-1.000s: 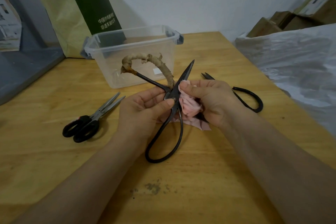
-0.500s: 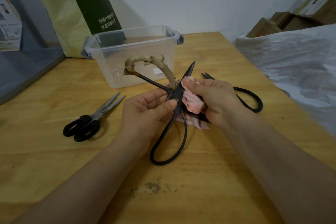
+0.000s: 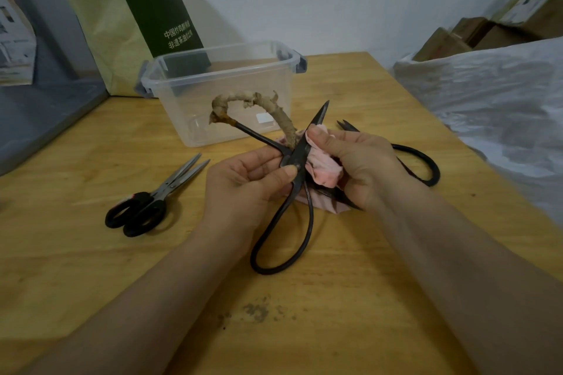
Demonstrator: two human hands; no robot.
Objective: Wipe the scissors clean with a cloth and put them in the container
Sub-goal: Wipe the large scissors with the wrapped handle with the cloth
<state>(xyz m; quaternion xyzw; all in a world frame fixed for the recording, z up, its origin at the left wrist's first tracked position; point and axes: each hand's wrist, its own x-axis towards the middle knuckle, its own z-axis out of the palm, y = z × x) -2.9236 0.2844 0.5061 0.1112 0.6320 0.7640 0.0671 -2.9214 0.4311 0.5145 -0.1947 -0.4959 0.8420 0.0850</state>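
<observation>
My left grip (image 3: 243, 183) pinches the black scissors (image 3: 300, 158) at the pivot while my right grip (image 3: 362, 167), bunching the pink cloth (image 3: 324, 169), has edged up the blade (image 3: 318, 117) toward its tip, wiping unfinished, the clear container (image 3: 195, 100) waiting just behind on the worktop (image 3: 350, 298).

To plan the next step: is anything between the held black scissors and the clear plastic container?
Nothing visible. The black metal scissors are held just in front of the clear plastic container, whose top is open.
</observation>
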